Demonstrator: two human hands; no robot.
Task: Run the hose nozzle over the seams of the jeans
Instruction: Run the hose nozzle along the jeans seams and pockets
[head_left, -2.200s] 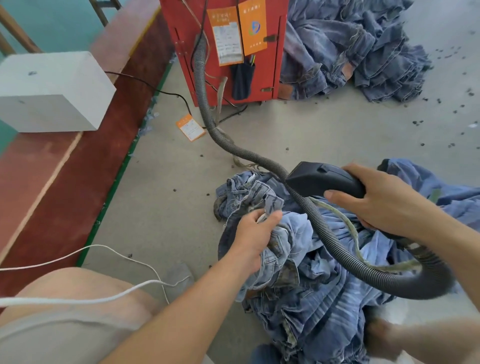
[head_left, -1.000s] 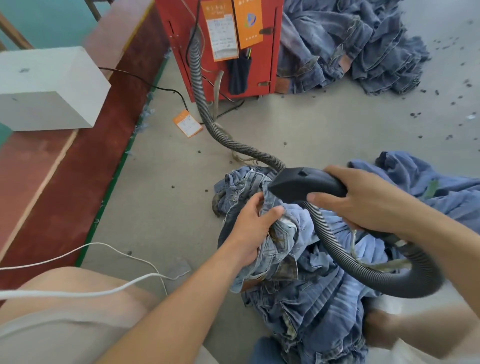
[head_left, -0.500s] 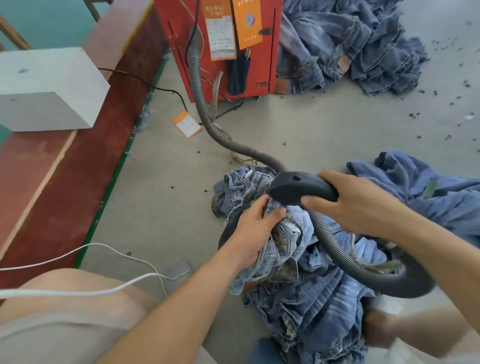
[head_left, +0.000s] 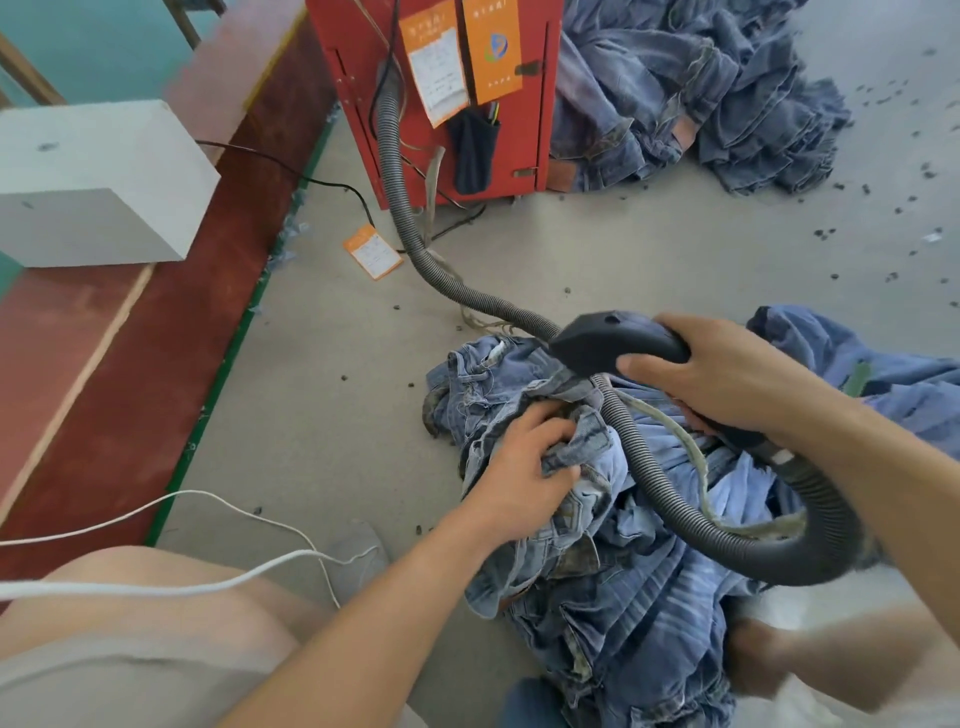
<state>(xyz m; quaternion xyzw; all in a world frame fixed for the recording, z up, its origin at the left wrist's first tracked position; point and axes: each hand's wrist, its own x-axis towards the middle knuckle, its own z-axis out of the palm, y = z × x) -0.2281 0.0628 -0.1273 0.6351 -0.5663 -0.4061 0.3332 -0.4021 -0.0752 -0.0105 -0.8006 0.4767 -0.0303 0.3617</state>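
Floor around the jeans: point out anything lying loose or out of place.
An orange tag lies loose on the floor beside the hose, below the red cabinet where two similar tags hang. Small dark scraps are scattered across the floor, thickest at far right. Otherwise nothing stands out.

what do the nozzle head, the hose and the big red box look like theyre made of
Nozzle head: likely matte dark moulded plastic, smooth and rounded. Hose: flexible ribbed grey plastic, bending in loops. Red box: probably painted sheet metal, flat panels with slots and hinges.
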